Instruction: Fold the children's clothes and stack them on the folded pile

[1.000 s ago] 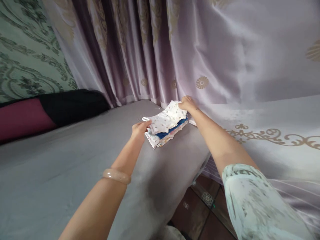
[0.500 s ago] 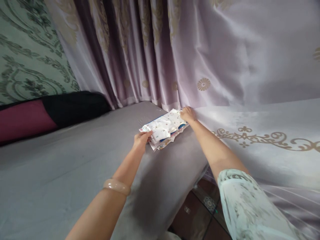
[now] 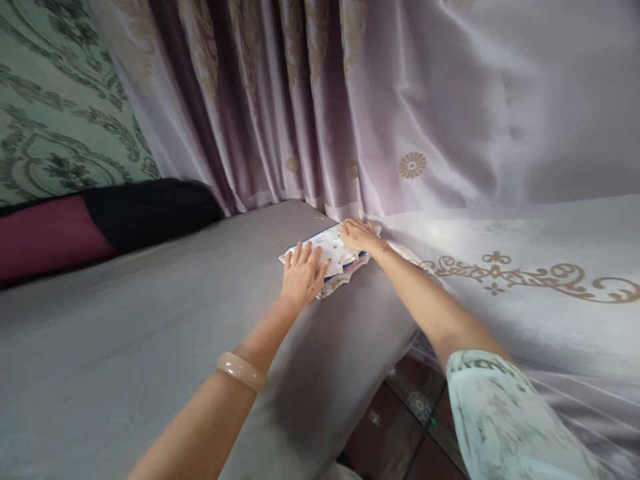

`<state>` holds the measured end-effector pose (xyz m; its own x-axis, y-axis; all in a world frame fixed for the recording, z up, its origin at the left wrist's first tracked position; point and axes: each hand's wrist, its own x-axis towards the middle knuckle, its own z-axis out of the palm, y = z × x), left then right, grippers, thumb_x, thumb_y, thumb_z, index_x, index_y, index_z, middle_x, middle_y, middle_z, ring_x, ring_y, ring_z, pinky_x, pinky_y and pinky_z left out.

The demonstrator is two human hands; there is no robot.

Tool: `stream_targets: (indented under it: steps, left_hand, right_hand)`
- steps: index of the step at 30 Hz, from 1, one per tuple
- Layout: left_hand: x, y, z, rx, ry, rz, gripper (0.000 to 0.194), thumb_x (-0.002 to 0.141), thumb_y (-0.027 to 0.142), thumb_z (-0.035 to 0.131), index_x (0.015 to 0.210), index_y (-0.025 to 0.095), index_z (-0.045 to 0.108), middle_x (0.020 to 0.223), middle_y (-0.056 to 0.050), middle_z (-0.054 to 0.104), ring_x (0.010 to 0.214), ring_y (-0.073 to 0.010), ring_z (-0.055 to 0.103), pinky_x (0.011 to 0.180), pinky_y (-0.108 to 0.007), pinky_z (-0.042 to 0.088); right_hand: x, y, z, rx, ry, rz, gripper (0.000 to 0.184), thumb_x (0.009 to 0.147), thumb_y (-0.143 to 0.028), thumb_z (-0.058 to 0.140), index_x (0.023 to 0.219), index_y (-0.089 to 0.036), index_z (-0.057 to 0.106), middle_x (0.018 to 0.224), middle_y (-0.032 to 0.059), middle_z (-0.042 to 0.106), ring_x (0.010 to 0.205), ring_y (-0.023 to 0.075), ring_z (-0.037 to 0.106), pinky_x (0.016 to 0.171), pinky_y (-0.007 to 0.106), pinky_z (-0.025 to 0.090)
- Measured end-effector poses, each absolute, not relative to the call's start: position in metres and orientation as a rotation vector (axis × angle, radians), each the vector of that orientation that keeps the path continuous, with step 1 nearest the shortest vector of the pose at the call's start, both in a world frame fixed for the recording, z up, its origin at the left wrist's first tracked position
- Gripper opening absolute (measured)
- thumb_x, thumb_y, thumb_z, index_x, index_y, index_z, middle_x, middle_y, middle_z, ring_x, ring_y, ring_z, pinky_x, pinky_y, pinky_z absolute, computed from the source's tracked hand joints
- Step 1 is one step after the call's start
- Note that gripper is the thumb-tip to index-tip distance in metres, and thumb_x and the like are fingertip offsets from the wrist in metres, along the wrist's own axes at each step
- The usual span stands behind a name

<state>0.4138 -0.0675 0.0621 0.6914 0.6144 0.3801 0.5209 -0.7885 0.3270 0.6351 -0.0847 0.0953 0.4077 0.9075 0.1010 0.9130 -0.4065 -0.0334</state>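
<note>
A small stack of folded cloth pieces (image 3: 336, 257), white with a fine print on top and blue and patterned layers beneath, lies near the far corner of the grey-sheeted bed (image 3: 150, 333). Across its left end rests my left hand (image 3: 303, 272), palm down with the fingers stretched out. My right hand (image 3: 359, 236) lies flat on the stack's right end, fingers extended to the left. Neither hand grips the cloth; both cover part of the top piece.
A long black and maroon bolster (image 3: 145, 217) lies along the wall side at the left. Shiny mauve curtains (image 3: 300, 133) hang behind the bed and along the right. Past the bed's right edge, dark floor tiles (image 3: 395, 427) show below.
Both hands have let go of the top cloth's ends and now lie flat on it, the left moved up and right, the right moved slightly left. The stack has stayed in place.
</note>
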Motion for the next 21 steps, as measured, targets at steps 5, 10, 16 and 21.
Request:
stream_targets:
  steps: [5, 10, 16, 21]
  left_hand:
    - [0.426, -0.057, 0.058, 2.835, 0.893, 0.454, 0.061, 0.097, 0.056, 0.022, 0.143, 0.022, 0.041, 0.154, -0.01, 0.034, 0.145, -0.0304, 0.02, 0.117, -0.054, 0.012]
    - [0.428, -0.04, 0.052, 2.674, 0.962, 0.32, 0.072, 0.09, 0.07, 0.022, 0.148, 0.028, 0.031, 0.157, -0.013, 0.027, 0.145, -0.0303, 0.02, 0.113, -0.061, 0.014]
    - [0.43, -0.032, 0.044, 2.543, 0.949, 0.32, 0.071, 0.085, 0.075, 0.031, 0.144, 0.036, 0.035, 0.155, -0.009, 0.03, 0.143, -0.0305, 0.024, 0.111, -0.066, 0.012]
    - [0.423, -0.037, 0.04, 2.572, 0.915, 0.365, 0.073, 0.088, 0.071, 0.03, 0.148, 0.03, 0.03, 0.158, -0.012, 0.023, 0.146, -0.0303, 0.015, 0.113, -0.063, 0.009]
  right_hand:
    - [0.646, -0.077, 0.089, -2.636, -1.644, 0.091, 0.063, 0.098, -0.052, 0.012, 0.148, -0.02, 0.035, 0.158, 0.0072, 0.025, 0.145, 0.0315, 0.017, 0.113, 0.06, 0.007]
    - [0.66, -0.076, 0.081, -2.583, -1.65, 0.166, 0.065, 0.097, -0.057, 0.012, 0.148, -0.024, 0.034, 0.158, 0.0051, 0.026, 0.143, 0.0296, 0.024, 0.114, 0.056, 0.016]
    - [0.657, -0.082, 0.073, -2.551, -1.583, 0.142, 0.062, 0.096, -0.059, 0.016, 0.147, -0.029, 0.035, 0.158, 0.0008, 0.027, 0.141, 0.0301, 0.029, 0.113, 0.055, 0.021]
    - [0.653, -0.082, 0.076, -2.608, -1.564, 0.152, 0.062, 0.096, -0.058, 0.016, 0.148, -0.03, 0.034, 0.158, -0.0005, 0.024, 0.141, 0.03, 0.029, 0.113, 0.055, 0.022]
